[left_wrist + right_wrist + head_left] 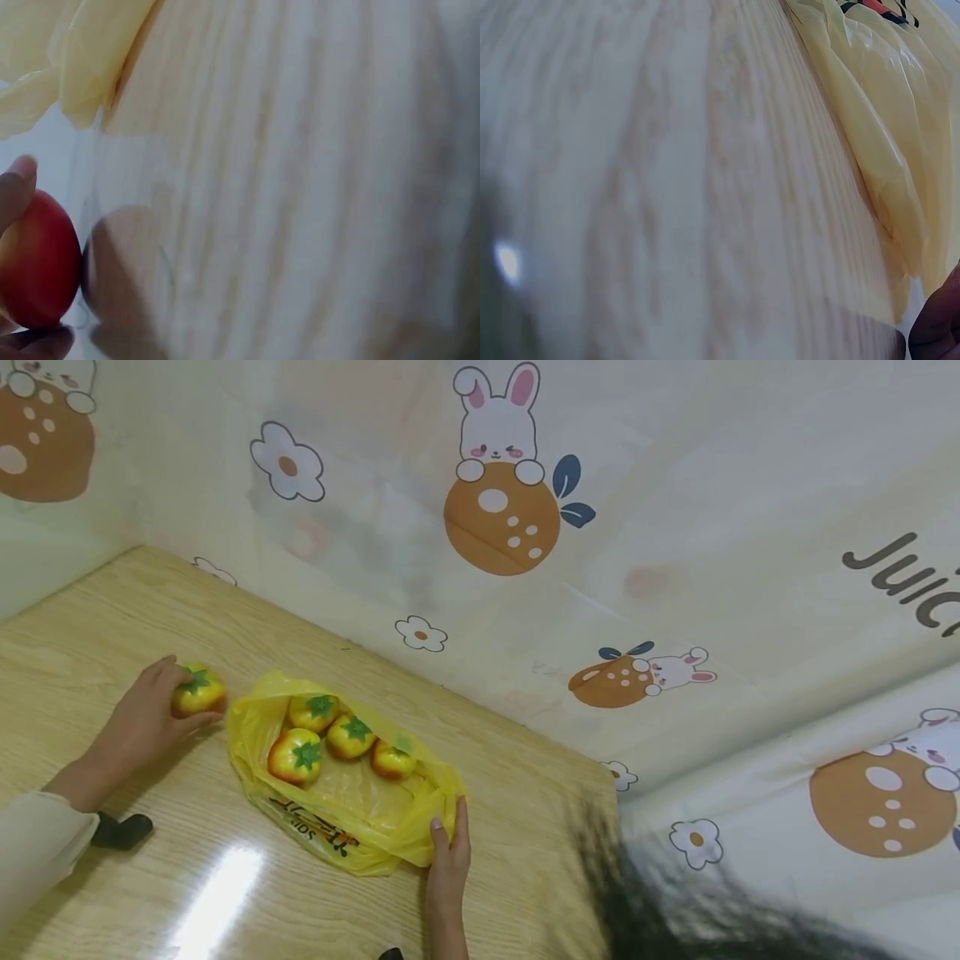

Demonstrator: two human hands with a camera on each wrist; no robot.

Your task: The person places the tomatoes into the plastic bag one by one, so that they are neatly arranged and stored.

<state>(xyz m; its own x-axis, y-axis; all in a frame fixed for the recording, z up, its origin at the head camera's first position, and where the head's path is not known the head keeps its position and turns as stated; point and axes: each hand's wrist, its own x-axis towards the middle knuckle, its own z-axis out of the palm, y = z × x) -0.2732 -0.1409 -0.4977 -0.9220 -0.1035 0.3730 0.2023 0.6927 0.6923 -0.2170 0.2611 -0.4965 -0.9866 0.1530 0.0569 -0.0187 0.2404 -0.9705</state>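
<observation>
My left hand (146,714) grips a yellow-and-red, tomato-like fruit (201,692) with a green star-shaped top, just left of the bag. In the left wrist view the red side of this fruit (45,262) shows between thumb and fingers, close over the table. A yellow plastic bag (315,806) with dark and orange print lies with its mouth spread wide. Inside it sit several fruits (295,758) of the same kind. At the bag's right end, my right hand (450,864) holds the rim between thumb and fingers.
Everything rests on a light wood-grain table (517,893). A pale curtain (360,552) printed with rabbits and flowers hangs along the back and right side. Light glares off the tabletop near the front. Dark hair blurs the lower right.
</observation>
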